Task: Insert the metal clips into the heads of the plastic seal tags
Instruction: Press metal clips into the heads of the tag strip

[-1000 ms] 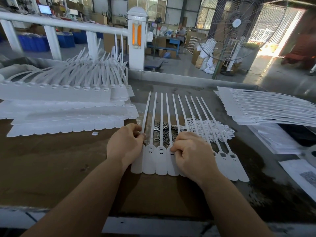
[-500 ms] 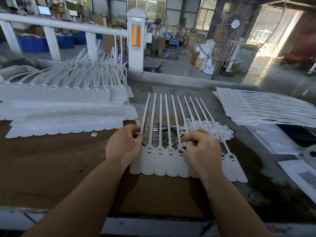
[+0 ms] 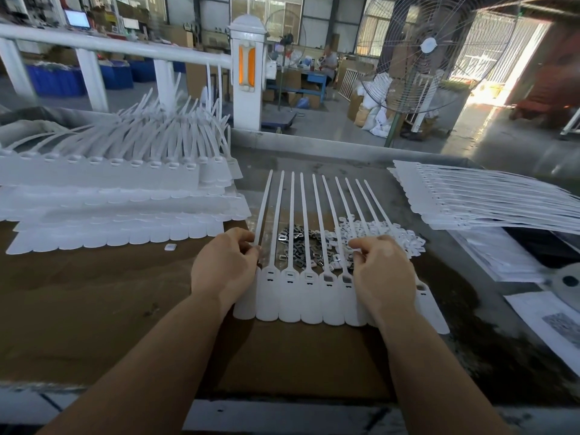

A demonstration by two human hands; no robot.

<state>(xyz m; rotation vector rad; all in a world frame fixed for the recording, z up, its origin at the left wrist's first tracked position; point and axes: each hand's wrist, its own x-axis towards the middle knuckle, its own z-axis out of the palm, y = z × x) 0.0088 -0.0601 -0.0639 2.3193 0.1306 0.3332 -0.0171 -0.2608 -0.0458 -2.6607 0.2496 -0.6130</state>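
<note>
A joined strip of white plastic seal tags (image 3: 314,296) is laid flat on the brown work surface (image 3: 94,309), flags toward the viewer and tails fanned away. The left hand (image 3: 224,268) is held at the strip's left end, fingers curled and pinched on the outermost tail just above its head. The right hand (image 3: 381,271) is placed over the right part of the strip, thumb and forefinger drawn together at the tips; whether a clip is pinched between them cannot be told.

Progress is judged as partial. Of the heads left uncovered between the hands, two toward the right (image 3: 337,279) appear darker, as though a clip is seated, while three to their left (image 3: 290,273) appear as pale open slots; this reading is uncertain at the given sharpness. The heads beneath the right hand are hidden, and the head at the far right (image 3: 420,287) is too small to be read.

Just beyond the heads, under the tails, a loose pile of metal clips (image 3: 298,246) is seen, and beside it to the right a pile of small white plastic pieces (image 3: 392,237) whose purpose cannot be established. Further left, stacked tag strips (image 3: 125,183) are piled with tails curving upward; whether these are fitted is not discernible. At far right a flat stack of tag strips (image 3: 486,202) is cut off by the frame edge.
</note>
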